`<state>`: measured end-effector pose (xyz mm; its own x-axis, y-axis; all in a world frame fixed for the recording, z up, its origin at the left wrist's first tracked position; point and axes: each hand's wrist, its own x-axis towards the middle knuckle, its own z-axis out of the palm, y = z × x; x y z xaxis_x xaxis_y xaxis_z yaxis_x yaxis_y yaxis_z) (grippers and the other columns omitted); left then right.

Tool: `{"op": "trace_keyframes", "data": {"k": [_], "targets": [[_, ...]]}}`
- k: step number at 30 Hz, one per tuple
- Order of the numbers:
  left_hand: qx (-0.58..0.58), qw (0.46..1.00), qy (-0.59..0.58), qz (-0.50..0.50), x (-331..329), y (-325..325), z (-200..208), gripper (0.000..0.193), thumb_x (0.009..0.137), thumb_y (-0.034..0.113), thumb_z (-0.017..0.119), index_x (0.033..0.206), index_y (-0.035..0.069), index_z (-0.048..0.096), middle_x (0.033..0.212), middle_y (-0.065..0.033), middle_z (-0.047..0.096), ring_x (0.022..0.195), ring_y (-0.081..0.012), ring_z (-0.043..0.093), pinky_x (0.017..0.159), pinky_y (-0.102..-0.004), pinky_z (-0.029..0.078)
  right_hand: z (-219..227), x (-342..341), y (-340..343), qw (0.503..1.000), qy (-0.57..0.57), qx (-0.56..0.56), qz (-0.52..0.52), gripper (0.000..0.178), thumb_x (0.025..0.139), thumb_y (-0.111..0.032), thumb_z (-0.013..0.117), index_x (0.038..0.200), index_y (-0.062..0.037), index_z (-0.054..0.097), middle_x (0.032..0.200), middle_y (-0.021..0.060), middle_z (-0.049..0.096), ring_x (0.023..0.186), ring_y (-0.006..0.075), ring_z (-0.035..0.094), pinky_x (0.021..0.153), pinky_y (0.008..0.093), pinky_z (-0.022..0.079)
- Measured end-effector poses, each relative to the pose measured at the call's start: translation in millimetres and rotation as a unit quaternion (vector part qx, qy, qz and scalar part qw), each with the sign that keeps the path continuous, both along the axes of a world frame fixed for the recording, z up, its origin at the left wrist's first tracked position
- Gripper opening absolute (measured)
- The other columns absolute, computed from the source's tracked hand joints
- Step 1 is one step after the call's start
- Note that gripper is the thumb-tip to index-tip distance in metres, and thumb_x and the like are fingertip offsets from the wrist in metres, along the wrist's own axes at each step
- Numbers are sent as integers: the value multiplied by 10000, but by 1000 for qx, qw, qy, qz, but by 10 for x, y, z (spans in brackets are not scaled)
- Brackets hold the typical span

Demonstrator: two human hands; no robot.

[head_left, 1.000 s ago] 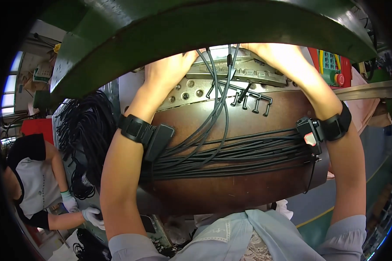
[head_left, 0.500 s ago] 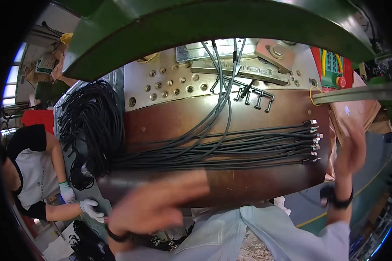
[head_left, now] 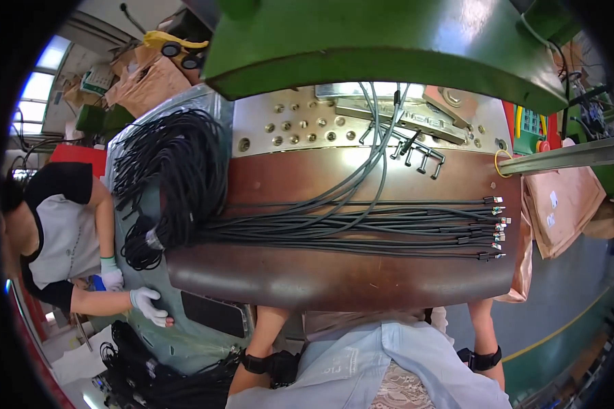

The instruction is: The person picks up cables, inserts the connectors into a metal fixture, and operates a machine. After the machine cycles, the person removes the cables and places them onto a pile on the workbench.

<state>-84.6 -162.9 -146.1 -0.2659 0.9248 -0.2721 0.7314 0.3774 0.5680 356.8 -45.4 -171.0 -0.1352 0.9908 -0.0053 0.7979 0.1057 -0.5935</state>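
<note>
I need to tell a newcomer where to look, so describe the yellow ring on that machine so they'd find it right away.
Start at the brown curved table under the green press body. Follow the black cables to their plug ends on the right, then look up to the table's back corner. The yellow ring hangs there, the only yellow loop beside grey metal.

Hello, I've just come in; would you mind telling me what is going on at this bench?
A person stands at a brown worktop under a green machine. Black cables lie stretched across it, their connector ends lined up at the right. Both forearms hang below the worktop's front edge, left and right, with the hands hidden, touching nothing on top. To the left, a gloved co-worker handles more cable bundles.
</note>
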Motion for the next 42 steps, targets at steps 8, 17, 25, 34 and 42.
{"op": "trace_keyframes", "data": {"k": [8,17,25,34,42], "targets": [[140,988,-10,65,45,-13,-35,155,806,101,548,922,21,611,889,-154,616,874,-321,578,747,-389,457,-868,493,-160,958,244,-102,-114,372,858,-67,569,1194,38,447,1149,140,522,1011,240,510,886,359,435],[-226,958,-59,-166,312,305,970,316,896,285,491,993,3,596,932,-225,599,908,-360,571,794,-407,458,-74,665,316,968,249,16,23,322,885,-31,501,1188,73,467,1190,198,526,1074,259,510,935,332,388],[315,849,-110,-409,1360,1473,1105,722,743,449,638,1228,-46,434,1338,-202,389,1242,-353,365,966,-498,354,1605,-1238,1678,949,-31,150,274,245,871,-83,508,1095,5,554,1030,178,587,942,315,570,829,348,439],[195,938,232,-168,187,1398,1054,979,640,646,613,1365,65,306,1423,-213,235,1327,-386,178,1025,-615,119,1756,-1344,1666,943,-102,181,259,192,806,-85,576,987,-28,606,903,136,599,786,303,581,730,389,453],[170,951,142,-216,-499,1340,1178,287,741,138,686,1011,50,641,1066,-138,617,919,-247,608,827,-324,469,2259,-1247,1630,909,-183,185,326,191,704,-70,611,893,-44,615,919,68,591,893,248,535,788,349,456]]}}
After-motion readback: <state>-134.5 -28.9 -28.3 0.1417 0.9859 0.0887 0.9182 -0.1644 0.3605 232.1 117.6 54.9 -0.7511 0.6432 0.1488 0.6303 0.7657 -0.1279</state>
